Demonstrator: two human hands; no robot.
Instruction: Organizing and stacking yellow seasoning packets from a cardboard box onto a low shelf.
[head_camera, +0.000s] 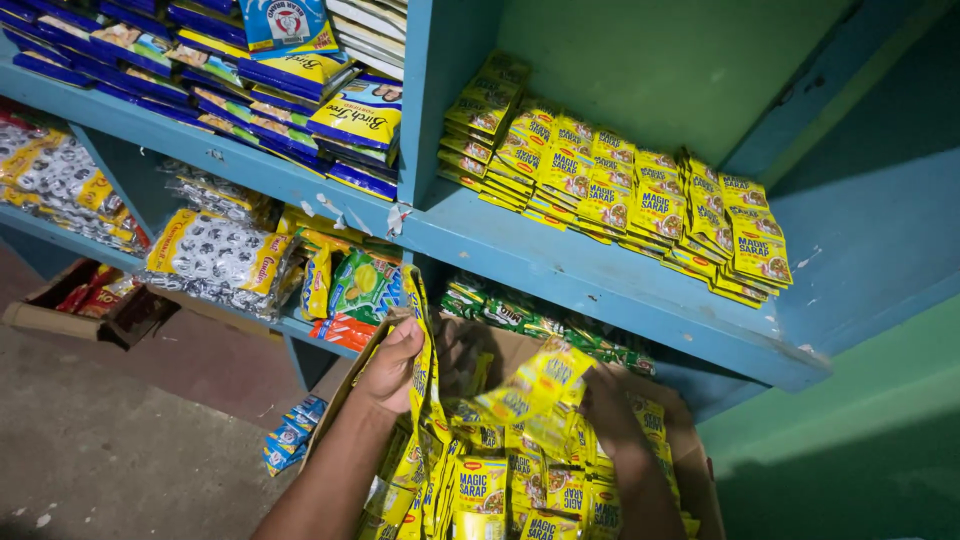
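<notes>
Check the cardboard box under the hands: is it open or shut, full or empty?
Open and well filled: the cardboard box has its flaps spread, with yellow sachets heaped inside.

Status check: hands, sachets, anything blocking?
Left hand gripping a hanging strip of yellow sachets. Right hand in the cardboard box, holding a yellow sachet strip. Nothing blocking the sachet stacks on the blue shelf.

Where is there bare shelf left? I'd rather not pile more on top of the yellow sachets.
Bare board runs along the blue shelf in front of the yellow sachet stacks, widening toward its right corner. The left compartment with blue packets is packed. The cardboard box under both hands is full of sachet strips.
</notes>
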